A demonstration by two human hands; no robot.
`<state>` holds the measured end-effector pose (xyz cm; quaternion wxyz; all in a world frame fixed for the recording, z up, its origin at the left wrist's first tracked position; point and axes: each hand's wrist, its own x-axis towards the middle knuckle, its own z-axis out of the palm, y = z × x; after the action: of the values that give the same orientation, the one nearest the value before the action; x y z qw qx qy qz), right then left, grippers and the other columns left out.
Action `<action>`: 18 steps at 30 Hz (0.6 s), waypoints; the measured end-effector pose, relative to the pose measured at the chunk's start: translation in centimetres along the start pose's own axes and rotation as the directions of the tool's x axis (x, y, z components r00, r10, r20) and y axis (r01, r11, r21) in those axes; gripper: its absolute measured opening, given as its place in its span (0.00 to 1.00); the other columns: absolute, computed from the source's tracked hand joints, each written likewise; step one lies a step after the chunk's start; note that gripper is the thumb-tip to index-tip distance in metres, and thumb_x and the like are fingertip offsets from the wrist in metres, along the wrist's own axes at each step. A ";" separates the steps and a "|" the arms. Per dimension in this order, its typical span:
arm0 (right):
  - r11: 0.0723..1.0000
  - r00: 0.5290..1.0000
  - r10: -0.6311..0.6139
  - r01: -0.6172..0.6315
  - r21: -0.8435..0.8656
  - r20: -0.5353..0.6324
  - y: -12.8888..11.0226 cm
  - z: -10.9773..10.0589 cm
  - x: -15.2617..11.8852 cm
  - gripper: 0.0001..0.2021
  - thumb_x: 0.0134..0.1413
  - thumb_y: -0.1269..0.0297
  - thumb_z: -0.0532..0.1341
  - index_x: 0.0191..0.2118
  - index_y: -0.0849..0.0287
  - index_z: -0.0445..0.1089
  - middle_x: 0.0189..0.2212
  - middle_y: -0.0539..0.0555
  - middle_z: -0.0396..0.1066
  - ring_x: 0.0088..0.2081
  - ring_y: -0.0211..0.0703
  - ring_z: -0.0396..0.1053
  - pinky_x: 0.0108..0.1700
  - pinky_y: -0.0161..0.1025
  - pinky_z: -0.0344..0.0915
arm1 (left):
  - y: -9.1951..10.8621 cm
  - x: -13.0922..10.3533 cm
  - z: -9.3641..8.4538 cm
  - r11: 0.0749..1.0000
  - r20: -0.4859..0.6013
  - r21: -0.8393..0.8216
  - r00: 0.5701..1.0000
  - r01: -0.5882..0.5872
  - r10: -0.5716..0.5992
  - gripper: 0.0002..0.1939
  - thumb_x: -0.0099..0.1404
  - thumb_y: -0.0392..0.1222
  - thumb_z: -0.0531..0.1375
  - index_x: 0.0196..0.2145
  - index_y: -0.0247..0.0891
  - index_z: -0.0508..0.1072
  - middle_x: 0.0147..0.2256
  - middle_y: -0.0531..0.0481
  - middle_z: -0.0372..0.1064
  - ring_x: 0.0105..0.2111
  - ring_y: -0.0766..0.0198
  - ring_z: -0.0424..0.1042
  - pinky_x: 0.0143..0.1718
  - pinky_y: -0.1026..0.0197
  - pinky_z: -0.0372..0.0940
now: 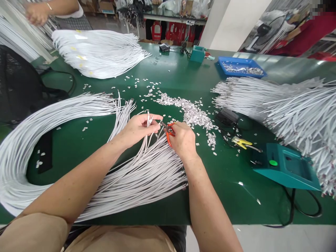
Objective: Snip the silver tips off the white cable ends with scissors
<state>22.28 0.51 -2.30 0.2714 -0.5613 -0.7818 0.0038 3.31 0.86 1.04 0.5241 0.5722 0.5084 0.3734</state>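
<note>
The cutters (170, 130) are over the middle of the surface (223, 206), their tips just beside the cable ends (148, 120) in my left hand (141, 128). I have the left fingers clamped on those ends; my right hand (183, 140) has its fingers wrapped around the orange handles. From there I see the white bundle (141, 182) fanning out below both hands and looping round toward the surface's left edge. Small clippings (196, 115) lie heaped just beyond my right hand, with loose ones scattered toward the far side.

Right of the heap I have a black adapter (227, 117), then the yellow-handled pliers (242, 142) close to a teal device (288, 166) near the right end of the near edge. More white cables (288, 101) spread along the right side. Toward the far edge sit a blue tray (243, 74) holding small pieces, a small teal box (197, 54) and, at left, another bundle (97, 52). A black bag (19, 80) is at the left edge. Past the surface I make out another person's blurred hand (38, 14) upper left and a red sleeve (309, 33) upper right.
</note>
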 end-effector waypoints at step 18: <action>0.536 0.925 0.309 -0.362 0.762 0.222 -1.1 -1.2 0.7 0.14 0.50 0.50 0.65 0.28 0.57 0.75 0.28 0.51 0.73 0.31 0.39 0.67 0.35 0.37 0.62 | 0.2 -0.2 0.0 1.000 0.023 -0.025 1.000 -0.012 0.012 0.22 0.57 0.44 0.68 0.49 0.41 0.76 0.33 0.51 0.74 0.32 0.65 0.74 0.40 0.58 0.69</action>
<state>21.70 0.32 -0.63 0.4614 -0.5214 -0.5838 0.4177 3.30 0.65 1.25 0.5347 0.5728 0.4942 0.3763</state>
